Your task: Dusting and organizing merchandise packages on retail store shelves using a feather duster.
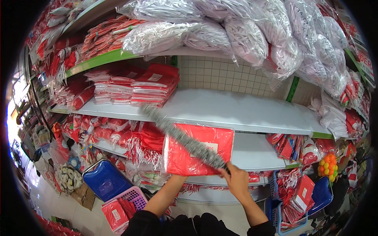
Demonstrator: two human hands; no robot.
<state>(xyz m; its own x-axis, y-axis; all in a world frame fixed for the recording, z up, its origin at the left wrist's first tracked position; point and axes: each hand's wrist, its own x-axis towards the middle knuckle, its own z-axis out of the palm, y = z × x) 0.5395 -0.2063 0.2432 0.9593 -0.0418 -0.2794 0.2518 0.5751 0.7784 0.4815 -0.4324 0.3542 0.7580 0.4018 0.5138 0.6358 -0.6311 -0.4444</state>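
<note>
My right hand (237,181) is closed round the dark handle of a grey fluffy duster (182,138). The duster slants up to the left across the front of a flat, clear-wrapped packet of red cloth (182,160), its outline slightly blurred. From below, my left hand (178,179) holds up that packet; its fingers are hidden behind it. A pale label on the packet is partly covered by the duster. Just beyond, on the white shelf (236,110), stand stacks of similar red packets (155,84) at the left end.
Bulging clear bags of white strips (244,39) overhang the upper shelf. Red goods hang below at left. On the floor, a pink basket (136,196) and a blue basket (293,224) hold red packets. Blue stools (105,180) and a bunch of orange-yellow balls (328,163) stand at the sides.
</note>
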